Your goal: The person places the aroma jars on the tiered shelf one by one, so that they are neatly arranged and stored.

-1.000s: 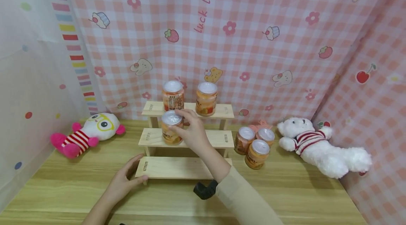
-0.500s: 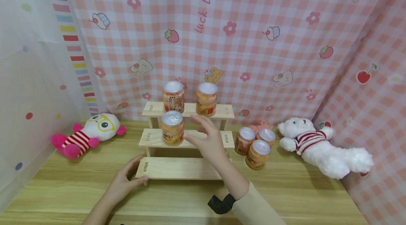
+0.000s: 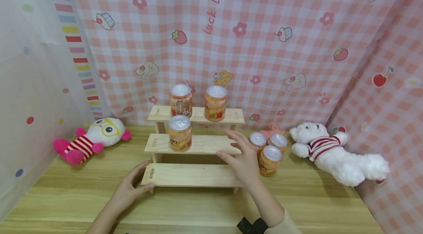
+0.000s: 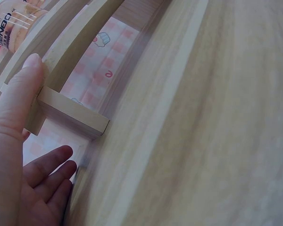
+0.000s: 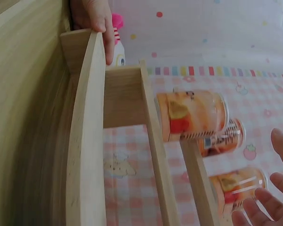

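My left hand (image 3: pixel 127 188) holds the left end of the lowest step of a three-tier wooden display stand (image 3: pixel 193 175). Its thumb lies along the front edge; the lower fingers hang loose beneath in the left wrist view. My right hand (image 3: pixel 244 162) is in the air with fingers spread and holds nothing, right of the stand and partly in front of the loose cans. A fruit can (image 3: pixel 180 135) with a silver lid stands upright on the middle step, at left. Two like it, a left can (image 3: pixel 181 103) and a right can (image 3: pixel 215 105), stand on the top step.
Three more fruit cans, including a front can (image 3: pixel 269 162), cluster on the table (image 3: pixel 185 212) right of the stand. A white plush bear (image 3: pixel 333 153) lies at far right, a pink-and-white plush toy (image 3: pixel 92 136) at far left. A checked curtain (image 3: pixel 251 54) hangs behind.
My right hand has let go of the can on the middle step and moved right, toward the cluster of cans. The left hand has stayed on the stand.
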`<state>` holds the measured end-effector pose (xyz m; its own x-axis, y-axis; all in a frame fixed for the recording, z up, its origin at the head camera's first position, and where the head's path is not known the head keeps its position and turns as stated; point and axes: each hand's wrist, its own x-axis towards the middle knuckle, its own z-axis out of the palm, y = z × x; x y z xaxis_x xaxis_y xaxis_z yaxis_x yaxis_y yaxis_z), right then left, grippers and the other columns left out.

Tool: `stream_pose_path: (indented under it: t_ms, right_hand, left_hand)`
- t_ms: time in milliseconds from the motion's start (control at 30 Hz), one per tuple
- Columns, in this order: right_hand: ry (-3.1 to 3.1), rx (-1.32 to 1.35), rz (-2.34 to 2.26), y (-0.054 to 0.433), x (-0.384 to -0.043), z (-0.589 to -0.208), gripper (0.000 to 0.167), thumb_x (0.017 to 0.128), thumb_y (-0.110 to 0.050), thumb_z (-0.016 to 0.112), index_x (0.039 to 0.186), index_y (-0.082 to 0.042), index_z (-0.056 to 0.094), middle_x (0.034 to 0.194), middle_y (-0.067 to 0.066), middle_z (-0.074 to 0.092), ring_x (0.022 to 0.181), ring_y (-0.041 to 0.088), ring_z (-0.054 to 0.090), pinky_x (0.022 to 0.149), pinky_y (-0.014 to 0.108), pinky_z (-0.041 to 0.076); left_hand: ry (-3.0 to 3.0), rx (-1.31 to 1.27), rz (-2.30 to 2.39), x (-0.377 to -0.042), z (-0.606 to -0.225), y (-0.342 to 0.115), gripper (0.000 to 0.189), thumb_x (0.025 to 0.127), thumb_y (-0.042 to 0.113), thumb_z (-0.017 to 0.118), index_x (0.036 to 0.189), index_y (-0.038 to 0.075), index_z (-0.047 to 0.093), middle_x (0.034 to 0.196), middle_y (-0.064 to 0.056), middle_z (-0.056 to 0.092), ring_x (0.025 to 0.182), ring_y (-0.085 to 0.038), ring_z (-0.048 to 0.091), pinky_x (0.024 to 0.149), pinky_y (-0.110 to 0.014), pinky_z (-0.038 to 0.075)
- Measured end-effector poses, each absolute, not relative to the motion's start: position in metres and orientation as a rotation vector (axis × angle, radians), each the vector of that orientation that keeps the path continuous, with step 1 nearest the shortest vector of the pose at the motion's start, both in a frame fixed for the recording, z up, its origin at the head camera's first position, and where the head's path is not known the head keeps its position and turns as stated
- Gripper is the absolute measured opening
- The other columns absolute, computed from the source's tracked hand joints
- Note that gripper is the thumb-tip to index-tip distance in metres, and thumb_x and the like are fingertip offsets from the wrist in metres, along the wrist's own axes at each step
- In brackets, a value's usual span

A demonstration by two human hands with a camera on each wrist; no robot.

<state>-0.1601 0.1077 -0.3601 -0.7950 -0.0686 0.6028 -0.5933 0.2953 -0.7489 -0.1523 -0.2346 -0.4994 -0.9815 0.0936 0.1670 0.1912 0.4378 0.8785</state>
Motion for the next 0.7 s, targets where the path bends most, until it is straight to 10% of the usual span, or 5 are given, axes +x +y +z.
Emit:
stream_pose_path:
  t_ms: [200,500,700]
  right_hand:
    - [-2.211,0.383,1.556,0.137,-0.164,-0.382,0.058,0.075,-0.011,0.081,0.129,-0.008,0.059,0.127,0.007,0.057,0.105,0.031,0.055,0.085,0.037,0.048]
    - [-2.150,0.275,1.473,0.164,-0.149,-0.377,0.054,0.072,0.009,0.077,0.121,0.012,0.056,0.123,0.025,0.056,0.109,0.022,0.051,0.088,0.015,0.042]
    - [-2.087,0.245,1.438,0.193,-0.157,-0.397,0.052,0.071,0.012,0.077,0.120,0.010,0.059,0.121,0.026,0.057,0.106,0.022,0.052,0.087,0.023,0.045]
  left_hand:
    - [-2.592,-0.248,-1.596,-0.152,-0.500,-0.235,0.075,0.080,0.025,0.079,0.144,0.013,0.042,0.137,-0.023,0.048,0.127,-0.037,0.043,0.102,-0.049,0.030]
    - [-2.577,-0.248,-1.631,-0.152,-0.500,-0.235,0.075,0.080,0.024,0.079,0.144,0.012,0.042,0.139,-0.023,0.046,0.128,-0.037,0.041,0.095,-0.012,0.029]
    - [-2.584,-0.240,-1.628,-0.152,-0.500,-0.234,0.075,0.080,0.024,0.079,0.144,0.012,0.042,0.139,-0.024,0.046,0.127,-0.037,0.042,0.103,-0.044,0.032]
